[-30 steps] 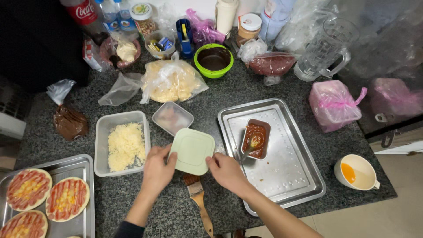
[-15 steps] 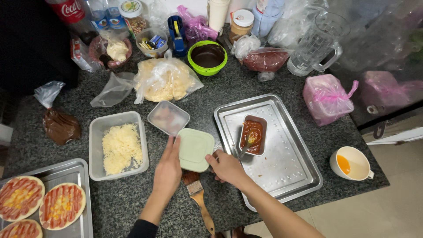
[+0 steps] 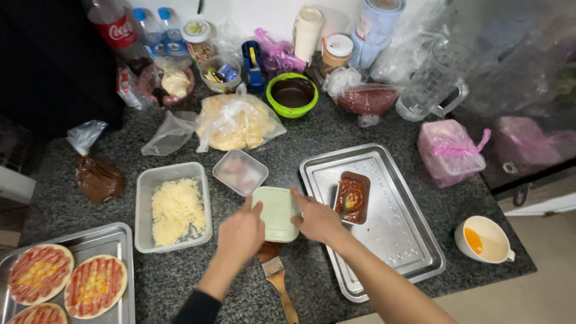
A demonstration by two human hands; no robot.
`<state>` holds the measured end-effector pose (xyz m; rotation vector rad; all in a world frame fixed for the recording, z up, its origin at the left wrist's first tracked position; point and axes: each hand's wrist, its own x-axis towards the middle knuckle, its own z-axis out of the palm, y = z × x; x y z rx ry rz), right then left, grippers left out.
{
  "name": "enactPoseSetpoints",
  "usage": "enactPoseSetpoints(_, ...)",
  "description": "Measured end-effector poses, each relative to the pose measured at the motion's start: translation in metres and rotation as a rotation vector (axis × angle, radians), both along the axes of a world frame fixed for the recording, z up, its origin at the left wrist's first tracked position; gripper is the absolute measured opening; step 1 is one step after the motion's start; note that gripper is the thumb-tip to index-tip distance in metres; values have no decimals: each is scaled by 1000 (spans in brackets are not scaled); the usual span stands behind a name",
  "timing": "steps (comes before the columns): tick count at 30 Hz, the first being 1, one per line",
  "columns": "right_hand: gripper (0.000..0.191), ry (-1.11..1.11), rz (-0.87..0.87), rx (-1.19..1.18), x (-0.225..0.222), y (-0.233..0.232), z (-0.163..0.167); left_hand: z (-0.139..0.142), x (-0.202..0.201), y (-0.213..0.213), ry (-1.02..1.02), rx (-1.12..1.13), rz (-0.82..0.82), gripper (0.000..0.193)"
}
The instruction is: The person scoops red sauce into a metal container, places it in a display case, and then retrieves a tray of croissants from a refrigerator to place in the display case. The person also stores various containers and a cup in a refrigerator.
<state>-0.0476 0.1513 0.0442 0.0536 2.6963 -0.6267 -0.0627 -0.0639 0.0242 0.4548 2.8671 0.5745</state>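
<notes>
Both hands are on the pale green lid [image 3: 277,211], which lies flat on the dark speckled table [image 3: 360,129] just left of the big steel tray [image 3: 396,240]. The left hand [image 3: 240,231] grips its left edge, thumb on top and fingers curled beside it; the right hand [image 3: 317,217] holds the right edge with the forefinger laid along the top. So the fingers of both hands are closed on the lid.

Under the lid's near edge pokes a wooden pastry brush [image 3: 277,282], its handle pointing toward the person. Inside the steel tray, by its left rim, sits a small container of red sauce [image 3: 351,197], close to the right hand. Just above the lid rests a clear little tub [image 3: 240,172], and to the left a clear box of grated cheese [image 3: 174,208]. In the near left corner another tray [image 3: 117,240] carries small round pizzas [image 3: 95,284] topped with red strips and yellow bits. Farther back stand a bag of yellowish dough pieces [image 3: 235,122] and a green bowl [image 3: 291,93]. To the right a white cup [image 3: 483,239] holds something orange.
</notes>
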Motion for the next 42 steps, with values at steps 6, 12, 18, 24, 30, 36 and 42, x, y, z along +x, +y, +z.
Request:
enactPoseSetpoints(6,72,60,-11,-134,-5,6,8,21,-86,-18,93,48,179,46)
enactPoseSetpoints(12,68,114,-278,-336,-2,7,6,18,-149,7,-260,-337,157,142)
enactPoseSetpoints(18,57,217,-429,-452,-1,26,7,-1,-159,24,-263,-359,41,146)
enactPoseSetpoints(24,54,139,-664,-881,-9,33,18,47,-164,26,-185,-210,-9,138)
enactPoseSetpoints(30,66,-63,-693,-1314,-18,41,58,143,-117,62,78,106,-334,136)
enactPoseSetpoints(36,81,-171,-744,-1785,10,81,86,177,-28,136,163,260,-670,129)
enactPoseSetpoints(42,81,-70,-852,-1842,56,172,66,156,52,231,173,415,-553,96)
